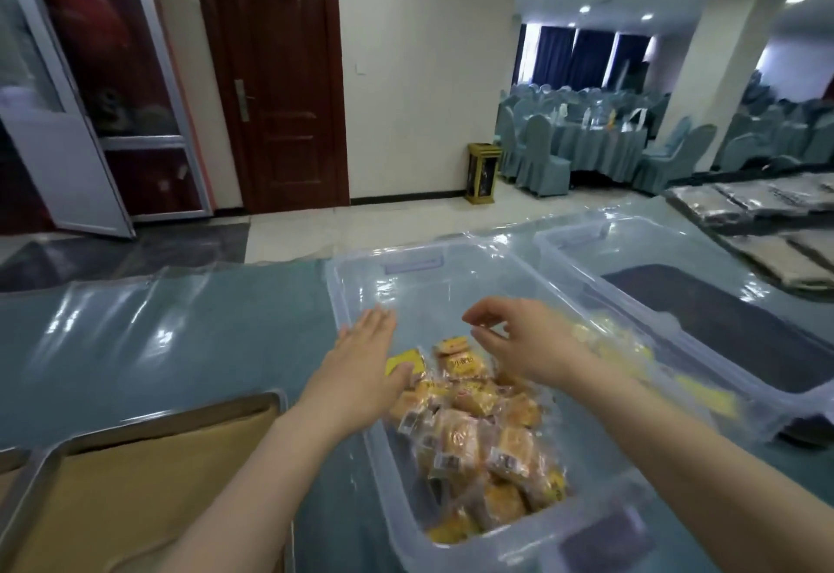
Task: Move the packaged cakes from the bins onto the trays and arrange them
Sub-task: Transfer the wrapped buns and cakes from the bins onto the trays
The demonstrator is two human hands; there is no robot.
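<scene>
Packaged cakes (pixel 474 437): a loose heap of orange-yellow packets in the near half of the clear bin (pixel 345 306), centre to lower centre of the frame. The heap's long axis follows the bin's length, from mid-frame down toward the lower edge; single packets point every way, some flat, some on edge. A yellow packet (pixel 406 362) lies at the heap's upper left.

Surroundings: a second clear bin (pixel 564 247) stands just beside it at the right, with dark contents. A metal tray (pixel 49 450) lined with tan paper sits at lower left, apart from the bin. All rest on a table (pixel 158 338) covered with teal cloth under glossy film. The bin's left wall stands between heap and tray.

Hands: the left hand (pixel 361 360) reaches over the bin's left wall, palm down, fingers straight and together, grasping nothing; its thumb overlaps the yellow packet, contact unclear. The right hand (pixel 519 338) hovers above the heap, fingers loosely bent, thumb and forefinger apart, holding nothing.
</scene>
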